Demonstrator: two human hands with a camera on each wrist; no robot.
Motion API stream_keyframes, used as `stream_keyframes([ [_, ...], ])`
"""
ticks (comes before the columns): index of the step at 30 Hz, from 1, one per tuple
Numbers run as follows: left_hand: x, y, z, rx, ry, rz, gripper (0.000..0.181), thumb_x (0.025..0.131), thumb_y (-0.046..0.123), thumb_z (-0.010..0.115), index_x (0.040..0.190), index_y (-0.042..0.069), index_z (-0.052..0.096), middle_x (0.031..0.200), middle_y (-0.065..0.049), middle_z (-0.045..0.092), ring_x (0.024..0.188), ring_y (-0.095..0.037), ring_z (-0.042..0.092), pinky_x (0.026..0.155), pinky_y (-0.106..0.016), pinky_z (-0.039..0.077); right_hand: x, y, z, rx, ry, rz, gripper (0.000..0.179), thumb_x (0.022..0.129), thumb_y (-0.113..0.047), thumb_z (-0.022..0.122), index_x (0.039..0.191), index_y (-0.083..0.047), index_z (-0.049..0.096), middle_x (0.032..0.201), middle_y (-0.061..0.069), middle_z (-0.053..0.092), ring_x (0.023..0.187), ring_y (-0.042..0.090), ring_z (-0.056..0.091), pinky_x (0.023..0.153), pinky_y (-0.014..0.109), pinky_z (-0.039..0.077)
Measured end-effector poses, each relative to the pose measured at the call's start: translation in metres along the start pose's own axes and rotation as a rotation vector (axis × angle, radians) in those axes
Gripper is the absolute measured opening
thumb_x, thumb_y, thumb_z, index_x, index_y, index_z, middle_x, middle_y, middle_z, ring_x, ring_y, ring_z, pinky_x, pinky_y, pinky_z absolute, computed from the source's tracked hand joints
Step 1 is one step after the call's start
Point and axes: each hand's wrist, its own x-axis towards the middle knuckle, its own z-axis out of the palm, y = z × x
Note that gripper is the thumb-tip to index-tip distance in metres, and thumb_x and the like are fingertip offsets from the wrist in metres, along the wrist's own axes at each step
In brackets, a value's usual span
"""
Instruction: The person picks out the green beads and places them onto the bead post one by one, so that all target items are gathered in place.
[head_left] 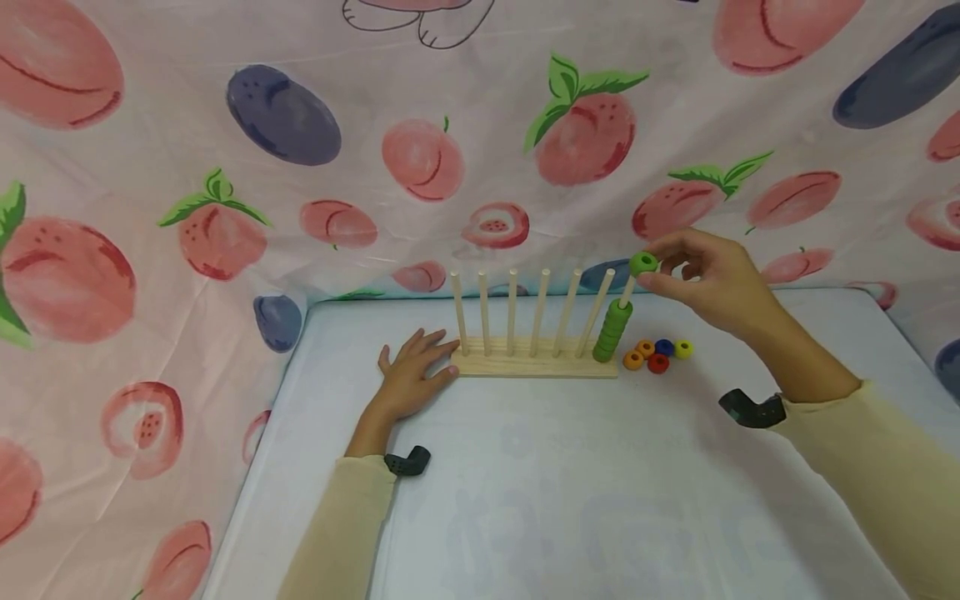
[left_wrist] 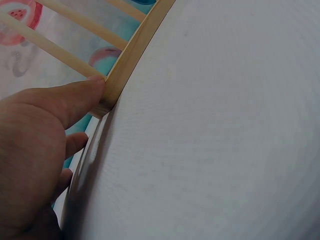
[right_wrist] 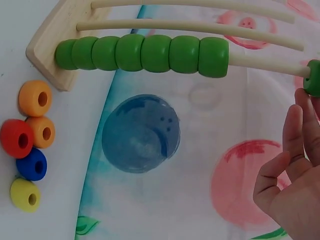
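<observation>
A wooden base [head_left: 536,367] carries a row of upright pegs on the table. Several green beads [head_left: 612,332] are stacked on its rightmost peg, whose upper part is bare. At the top of that peg, my right hand [head_left: 708,279] pinches another green bead [head_left: 643,264] between thumb and fingers; in the right wrist view this bead [right_wrist: 313,77] sits at the peg's tip. My left hand [head_left: 411,375] rests at the base's left end with its fingers spread. The left wrist view shows the thumb [left_wrist: 82,100] touching the base's corner.
Right of the base lie loose beads: two orange [head_left: 633,360], one red [head_left: 658,362], one blue [head_left: 664,347] and one yellow [head_left: 683,348]. A fruit-patterned cloth [head_left: 465,83] hangs behind the white table [head_left: 525,492]. Dark wrist devices [head_left: 752,410] sit at both sleeves.
</observation>
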Motion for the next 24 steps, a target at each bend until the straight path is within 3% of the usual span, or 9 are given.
stream_keyframes([
  [8,-0.001,-0.001,-0.001,-0.007,-0.004,-0.007,0.052,0.101,0.052,0.057,0.15,0.034,0.053,0.165,0.004,0.037,0.159,-0.027,0.015,0.117,-0.071,-0.009,0.001,-0.004,0.01,-0.047,-0.045,0.037,0.036,0.093,-0.035,0.076,0.122,-0.016,0.069,0.11,0.001,0.066,0.1,0.014,0.053,0.084,0.024,0.042],
  [24,-0.001,-0.001,-0.001,-0.01,-0.01,-0.014,0.053,0.101,0.052,0.057,0.15,0.034,0.052,0.166,0.004,0.036,0.16,-0.027,0.014,0.117,-0.071,-0.01,0.0,0.008,0.016,-0.044,-0.064,0.021,0.03,0.092,-0.032,0.077,0.118,-0.018,0.07,0.105,0.0,0.066,0.097,0.013,0.054,0.082,0.026,0.042],
])
